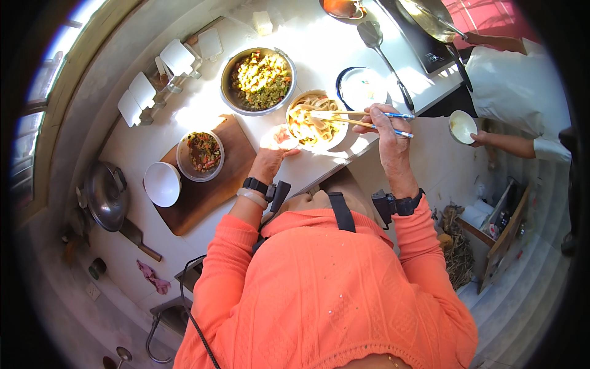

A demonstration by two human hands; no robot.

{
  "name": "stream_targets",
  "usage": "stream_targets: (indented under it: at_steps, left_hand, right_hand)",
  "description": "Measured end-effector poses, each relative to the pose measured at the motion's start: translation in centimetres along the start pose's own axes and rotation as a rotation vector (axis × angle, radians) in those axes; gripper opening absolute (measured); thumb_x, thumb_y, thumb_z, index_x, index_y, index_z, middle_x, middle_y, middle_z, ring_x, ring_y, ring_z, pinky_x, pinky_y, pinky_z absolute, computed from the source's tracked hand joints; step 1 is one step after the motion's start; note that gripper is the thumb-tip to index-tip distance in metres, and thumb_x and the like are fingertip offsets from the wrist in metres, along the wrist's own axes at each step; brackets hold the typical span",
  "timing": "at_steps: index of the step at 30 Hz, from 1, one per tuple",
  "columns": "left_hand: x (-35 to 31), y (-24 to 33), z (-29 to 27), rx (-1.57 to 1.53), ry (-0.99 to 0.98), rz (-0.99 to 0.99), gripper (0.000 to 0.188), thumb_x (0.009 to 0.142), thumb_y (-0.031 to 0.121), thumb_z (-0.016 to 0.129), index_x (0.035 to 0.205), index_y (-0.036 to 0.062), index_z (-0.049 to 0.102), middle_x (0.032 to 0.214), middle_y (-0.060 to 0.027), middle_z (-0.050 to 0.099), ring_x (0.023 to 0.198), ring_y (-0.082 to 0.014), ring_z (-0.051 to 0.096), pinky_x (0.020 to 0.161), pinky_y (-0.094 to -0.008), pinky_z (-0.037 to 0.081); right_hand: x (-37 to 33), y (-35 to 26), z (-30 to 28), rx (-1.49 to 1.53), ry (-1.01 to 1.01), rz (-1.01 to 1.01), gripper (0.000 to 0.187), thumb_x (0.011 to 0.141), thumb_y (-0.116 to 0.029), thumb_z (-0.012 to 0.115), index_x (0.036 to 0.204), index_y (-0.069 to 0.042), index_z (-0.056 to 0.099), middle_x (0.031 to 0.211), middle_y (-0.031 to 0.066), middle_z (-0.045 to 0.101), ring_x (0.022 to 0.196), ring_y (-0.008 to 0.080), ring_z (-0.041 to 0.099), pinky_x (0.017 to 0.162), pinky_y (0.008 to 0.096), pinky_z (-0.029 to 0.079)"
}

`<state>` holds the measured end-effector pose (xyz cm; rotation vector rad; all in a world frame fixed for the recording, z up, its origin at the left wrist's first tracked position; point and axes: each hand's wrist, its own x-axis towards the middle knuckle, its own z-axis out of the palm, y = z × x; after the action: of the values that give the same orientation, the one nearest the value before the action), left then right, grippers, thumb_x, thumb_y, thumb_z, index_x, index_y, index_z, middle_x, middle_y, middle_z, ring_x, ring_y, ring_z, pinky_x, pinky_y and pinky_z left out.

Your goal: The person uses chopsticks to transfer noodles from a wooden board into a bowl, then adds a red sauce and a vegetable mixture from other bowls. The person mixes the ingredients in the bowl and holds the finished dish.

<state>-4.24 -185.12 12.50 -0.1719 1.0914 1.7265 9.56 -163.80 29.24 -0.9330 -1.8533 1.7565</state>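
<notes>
At the counter's front edge stands a bowl of wide noodles [315, 126] mixed with vegetables. My left hand [274, 152] grips its near left side, partly washed out by sunlight. My right hand [391, 132] pinches a pair of chopsticks [355, 115] with blue ends, their tips in the noodles. Just behind the bowl sits a steel basin [225, 86] full of chopped vegetables and egg. Left of my left hand, a wooden cutting board [236, 144] carries a clear tub [183, 165] of chopped vegetables and an empty white bowl [163, 184].
A white plate [364, 87] and a spatula [384, 58] lie toward the back right. On the right, another person's hands hold a wok [430, 18] over the stove and a small bowl [462, 126]. At left are a metal lid [106, 194] and a cleaver [136, 237].
</notes>
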Motion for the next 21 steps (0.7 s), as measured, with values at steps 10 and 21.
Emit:
stream_targets:
  at_steps: [10,21]
  left_hand:
    - [-0.4,0.5,0.6,0.049,-0.009,0.006,0.039,0.098,-0.008,0.048,0.136,-0.0012,0.051,0.13,-0.014,0.062,0.114,-0.0269,0.065,0.089,-0.0413,0.062]
    - [0.2,-0.2,-0.1,0.107,-0.035,0.01,0.044,0.093,-0.01,0.055,0.136,-0.0005,0.051,0.132,-0.0129,0.062,0.116,-0.0251,0.064,0.09,-0.0388,0.06]
  right_hand:
    - [0.4,1.3,3.3,0.063,-0.05,0.037,0.023,0.099,-0.014,0.058,0.106,0.007,0.065,0.089,0.0133,0.067,0.072,0.0201,0.071,0.067,0.0286,0.06]
    - [-0.2,-2.8,-2.2,0.486,0.065,0.146,0.029,0.103,-0.029,0.054,0.103,-0.001,0.064,0.084,0.0099,0.065,0.069,0.0208,0.067,0.066,0.0324,0.057]
